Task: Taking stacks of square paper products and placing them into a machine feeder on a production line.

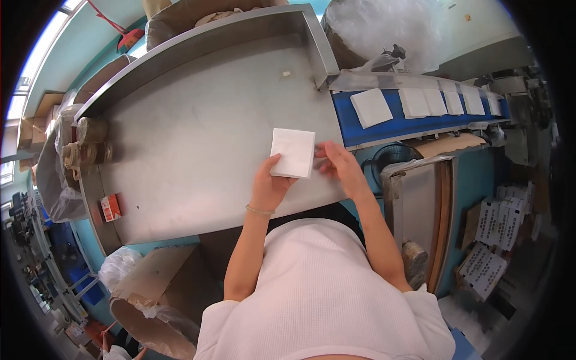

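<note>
My left hand (271,185) holds a square stack of white paper napkins (293,151) over the steel table (198,150), thumb on top and fingers underneath. Just right of the stack is my right hand (341,165), its fingers apart and slightly bent, with nothing in it. A narrow gap shows between its fingertips and the stack's right edge. At the right, a blue conveyor belt (348,123) meets the table and carries several more white napkin stacks (371,108) in a row.
A raised steel rim (198,57) borders the table's far side. At its left edge lie a small red-and-white box (110,207) and brown rolls (92,131). A cardboard box (159,276) stands below left. Under the belt is a black fan (393,155); clear plastic bagging (384,30) bulges behind.
</note>
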Demonstrator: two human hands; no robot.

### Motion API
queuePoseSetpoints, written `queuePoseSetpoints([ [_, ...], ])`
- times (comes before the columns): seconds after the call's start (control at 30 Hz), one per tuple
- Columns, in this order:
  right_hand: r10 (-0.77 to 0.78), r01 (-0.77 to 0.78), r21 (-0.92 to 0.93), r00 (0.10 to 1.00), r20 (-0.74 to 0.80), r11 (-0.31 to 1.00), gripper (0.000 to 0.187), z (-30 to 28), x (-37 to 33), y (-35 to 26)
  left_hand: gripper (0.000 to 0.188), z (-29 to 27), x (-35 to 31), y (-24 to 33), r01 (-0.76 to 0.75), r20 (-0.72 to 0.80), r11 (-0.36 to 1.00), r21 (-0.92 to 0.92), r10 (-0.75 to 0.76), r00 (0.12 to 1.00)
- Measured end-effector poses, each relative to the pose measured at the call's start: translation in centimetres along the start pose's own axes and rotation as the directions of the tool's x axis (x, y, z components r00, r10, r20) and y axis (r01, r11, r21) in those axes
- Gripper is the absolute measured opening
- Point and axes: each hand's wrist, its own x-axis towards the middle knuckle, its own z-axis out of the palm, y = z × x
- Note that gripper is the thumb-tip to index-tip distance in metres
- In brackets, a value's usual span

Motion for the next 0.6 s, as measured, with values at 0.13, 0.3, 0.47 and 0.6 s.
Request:
queuePoseSetpoints([
  [0.13, 0.074, -0.075, 0.001, 0.995, 0.059, 0.997, 0.034, 0.4, 1.9, 0.8, 0.048, 0.1, 0.4, 0.7, 0.093, 0.003, 0.948, 0.305, -0.099, 0.995],
  [0.3, -0.136, 0.412, 0.406, 0.819, -0.557, 0.816, 0.026, -3.4, 4.9, 0.7, 0.051, 1.9, 1.4, -0.6, 0.155, 0.02, 0.834, 0.53, -0.195, 0.981],
  [0.47, -0.417, 0.466, -0.061, 0.716, -0.56, 0.883, 0.022, -1.8, -2.1, 4.0, 0.039, 4.3, 1.8, -3.3, 0.136, 0.052, 0.637, 0.759, -0.268, 0.962],
  [0.6, -0.545, 0.4, -0.372, 0.577, -0.608, 0.838, 0.017, -3.1, -16.6, 5.4, 0.03, 10.4, -0.3, -10.4, -0.222, 0.298, 0.266, 0.938, -0.292, 0.909],
])
